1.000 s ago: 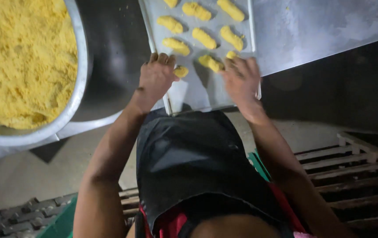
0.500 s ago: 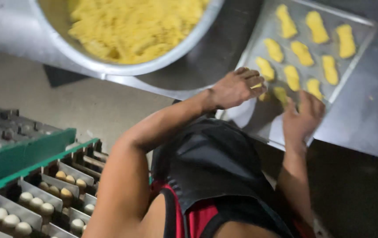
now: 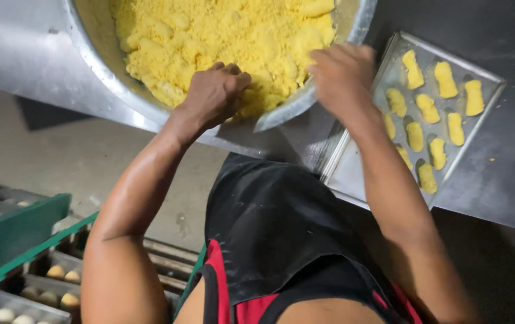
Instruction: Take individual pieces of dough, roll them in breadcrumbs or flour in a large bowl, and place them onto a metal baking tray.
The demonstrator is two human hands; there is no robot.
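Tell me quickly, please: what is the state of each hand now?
Left hand: closed into a fist, pressing into the yellow dough in the metal bowl.
Right hand: at the bowl's rim, blurred; grip cannot be told.

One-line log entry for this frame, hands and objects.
left hand: fist in yellow dough | right hand: at metal bowl rim | baking tray: shaped pieces

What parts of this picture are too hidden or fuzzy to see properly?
Head view, the only one:
- Big metal bowl: top cut off by the picture's edge.
- Left hand: fingers curled into the yellow dough, fingertips hidden.
- Right hand: blurred; whether it holds anything is unclear.
- Baking tray: near edge hidden behind the right arm.
- Crate: round things too small to name.
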